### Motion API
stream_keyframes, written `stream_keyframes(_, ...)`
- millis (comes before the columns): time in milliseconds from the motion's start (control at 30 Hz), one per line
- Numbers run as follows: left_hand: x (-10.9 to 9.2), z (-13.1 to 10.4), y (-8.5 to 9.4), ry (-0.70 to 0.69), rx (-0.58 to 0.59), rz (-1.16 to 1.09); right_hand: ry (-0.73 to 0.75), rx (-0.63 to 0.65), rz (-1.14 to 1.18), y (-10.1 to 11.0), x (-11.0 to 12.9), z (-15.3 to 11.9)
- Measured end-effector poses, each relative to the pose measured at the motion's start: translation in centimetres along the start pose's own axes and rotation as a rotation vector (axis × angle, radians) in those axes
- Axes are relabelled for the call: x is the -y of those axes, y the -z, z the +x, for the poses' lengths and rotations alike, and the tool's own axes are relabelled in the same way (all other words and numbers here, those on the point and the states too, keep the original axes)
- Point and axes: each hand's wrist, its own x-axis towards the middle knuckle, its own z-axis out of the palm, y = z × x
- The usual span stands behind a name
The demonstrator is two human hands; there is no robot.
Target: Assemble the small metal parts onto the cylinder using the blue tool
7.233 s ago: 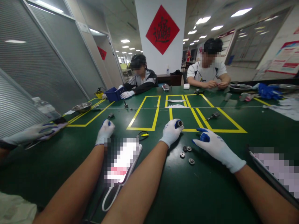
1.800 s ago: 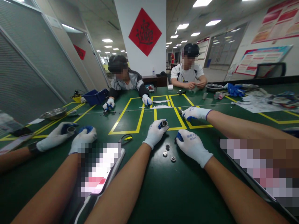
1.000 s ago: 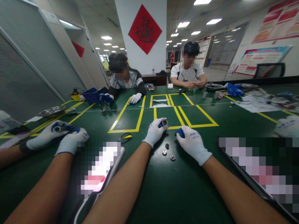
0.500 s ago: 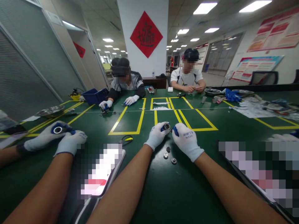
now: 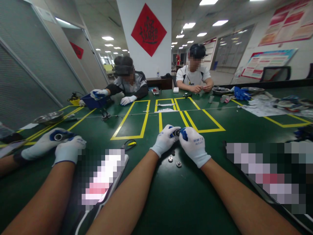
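Observation:
My left hand (image 5: pixel 166 139), in a white glove with blue fingers, is closed around a short dark cylinder with a ring-shaped metal end (image 5: pixel 176 133). The ring end faces right and towards me. My right hand (image 5: pixel 193 143), gloved the same way, has its fingers pinched together right at that end. Whatever sits in the pinch is hidden by the fingertips. On the green table (image 5: pixel 168 195) below both hands lie two small round metal pieces (image 5: pixel 179 164) and a dark small piece (image 5: pixel 173 152).
A co-worker's gloved hands (image 5: pixel 69 148) hold a similar cylinder at left. Blurred-out screens (image 5: pixel 105 178) flank my arms. Yellow-handled cutters (image 5: pixel 130 144) lie left of my hands. Across the table, two people sit near a blue bin (image 5: pixel 94 101); yellow tape (image 5: pixel 127 137) marks the surface.
My right hand has come left against the cylinder's ring end, which was apart from it before. Across the table, one person's gloved hand has lifted from the surface to the blue bin.

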Motion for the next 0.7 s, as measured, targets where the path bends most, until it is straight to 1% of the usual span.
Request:
stream_keyframes(233,-0.20,0.00,0.12,0.003,0.013,-0.009,0.004,0.013,0.035,-0.63,-0.51,0.25)
stream_keyframes(533,-0.03,0.31,0.12,0.032,0.003,-0.015,0.026,-0.019,0.042,0.01,-0.95,0.37)
stream_keyframes(700,0.01,0.23,0.15,0.033,-0.005,-0.023,0.122,0.043,0.122,-0.08,-0.66,0.32)
